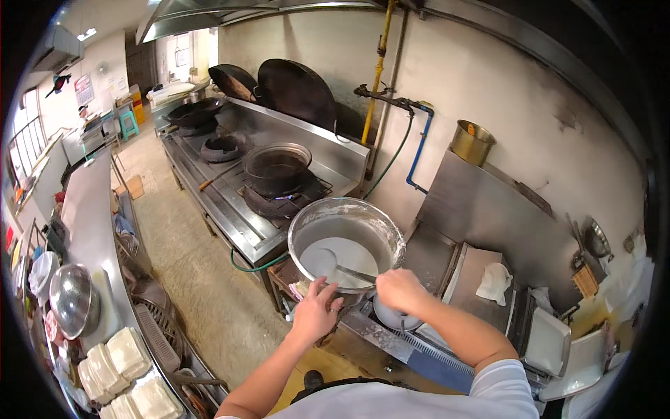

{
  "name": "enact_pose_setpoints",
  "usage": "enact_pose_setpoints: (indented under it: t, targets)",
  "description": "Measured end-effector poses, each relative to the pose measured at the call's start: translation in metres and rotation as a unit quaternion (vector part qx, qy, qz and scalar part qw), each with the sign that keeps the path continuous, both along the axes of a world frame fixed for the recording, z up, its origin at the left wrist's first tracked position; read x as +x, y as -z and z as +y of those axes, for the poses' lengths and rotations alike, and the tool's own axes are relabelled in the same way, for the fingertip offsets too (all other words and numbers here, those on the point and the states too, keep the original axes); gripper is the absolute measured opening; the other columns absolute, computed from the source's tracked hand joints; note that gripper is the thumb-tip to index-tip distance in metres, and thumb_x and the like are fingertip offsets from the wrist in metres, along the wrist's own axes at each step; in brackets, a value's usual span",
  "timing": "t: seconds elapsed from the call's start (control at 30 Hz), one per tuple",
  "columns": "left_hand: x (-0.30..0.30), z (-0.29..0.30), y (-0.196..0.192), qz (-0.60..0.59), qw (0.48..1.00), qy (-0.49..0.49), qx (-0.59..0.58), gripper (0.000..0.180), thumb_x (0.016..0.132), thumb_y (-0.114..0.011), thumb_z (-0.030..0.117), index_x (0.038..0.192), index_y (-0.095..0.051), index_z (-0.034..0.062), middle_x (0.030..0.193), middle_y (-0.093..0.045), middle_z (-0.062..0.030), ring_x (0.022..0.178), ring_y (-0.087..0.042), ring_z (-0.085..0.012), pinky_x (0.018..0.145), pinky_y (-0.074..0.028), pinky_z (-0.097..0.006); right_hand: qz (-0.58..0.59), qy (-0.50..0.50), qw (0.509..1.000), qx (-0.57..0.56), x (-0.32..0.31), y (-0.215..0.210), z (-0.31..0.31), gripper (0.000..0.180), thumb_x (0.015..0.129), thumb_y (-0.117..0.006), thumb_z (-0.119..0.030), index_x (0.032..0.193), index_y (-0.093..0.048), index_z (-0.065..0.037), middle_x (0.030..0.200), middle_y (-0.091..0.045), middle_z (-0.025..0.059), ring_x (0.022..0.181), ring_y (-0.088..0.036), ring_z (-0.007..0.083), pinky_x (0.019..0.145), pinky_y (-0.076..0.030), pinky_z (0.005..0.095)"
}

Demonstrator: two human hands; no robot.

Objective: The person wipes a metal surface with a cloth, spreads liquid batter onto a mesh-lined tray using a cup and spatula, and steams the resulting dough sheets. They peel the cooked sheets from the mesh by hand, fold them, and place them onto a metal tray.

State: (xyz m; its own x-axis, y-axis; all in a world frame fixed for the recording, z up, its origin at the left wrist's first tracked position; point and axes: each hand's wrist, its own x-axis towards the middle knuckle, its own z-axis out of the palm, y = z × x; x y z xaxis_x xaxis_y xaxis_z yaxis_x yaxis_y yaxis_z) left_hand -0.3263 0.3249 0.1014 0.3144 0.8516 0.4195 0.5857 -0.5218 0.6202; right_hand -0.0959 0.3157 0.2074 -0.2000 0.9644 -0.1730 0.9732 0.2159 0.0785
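Observation:
A large steel pot (347, 211) stands in front of me, tilted toward me, with white batter (354, 255) in its bottom. My right hand (399, 289) grips the handle of a metal ladle (322, 260) whose bowl rests in the batter. My left hand (315, 309) presses on the near rim of the pot, fingers curled over the edge. A small steel bowl (396, 318) sits just below my right hand, partly hidden by it.
A steel wok range (244, 202) runs off to the left with a dark pot (276, 166) and woks on its burners. A white cloth (494, 282) lies on a steamer unit at right. Left counter holds a steel bowl (72, 299) and stacked white blocks (125, 351).

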Motion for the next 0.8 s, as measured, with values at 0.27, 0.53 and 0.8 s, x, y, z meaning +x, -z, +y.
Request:
enact_pose_setpoints:
  t: [0.27, 0.53, 0.8]
  targets:
    - [0.019, 0.028, 0.020, 0.027, 0.999, -0.036, 0.011, 0.026, 0.096, -0.073, 0.039, 0.110, -0.079, 0.0187, 0.117, -0.067, -0.0071, 0.088, -0.073, -0.0311, 0.073, -0.060, -0.044, -0.142, 0.007, 0.987, 0.070, 0.017, 0.041, -0.003, 0.022, 0.085, -0.068, -0.014, 0.100, -0.080, -0.002, 0.101, -0.078, 0.0196, 0.093, -0.078, 0.0289, 0.078, -0.064, 0.0424]
    - [0.029, 0.025, 0.030, -0.006, 0.997, -0.078, 0.030, 0.020, 0.093, -0.076, 0.035, 0.106, -0.079, 0.0199, 0.110, -0.067, -0.0045, 0.083, -0.073, -0.0308, 0.069, -0.059, -0.044, -0.105, -0.073, 0.975, -0.184, 0.041, -0.070, 0.043, 0.023, 0.080, -0.063, -0.004, 0.096, -0.078, 0.004, 0.101, -0.076, 0.0246, 0.092, -0.076, 0.0386, 0.075, -0.061, 0.0485]
    - [0.034, 0.024, 0.034, 0.001, 0.995, -0.100, 0.019, 0.018, 0.092, -0.077, 0.031, 0.107, -0.079, 0.0207, 0.116, -0.068, -0.0053, 0.085, -0.073, -0.0304, 0.070, -0.059, -0.043, 0.006, -0.122, 0.978, -0.168, 0.053, -0.051, 0.034, 0.022, 0.082, -0.060, -0.009, 0.086, -0.075, 0.006, 0.086, -0.073, 0.0296, 0.084, -0.074, 0.0430, 0.072, -0.059, 0.0511]
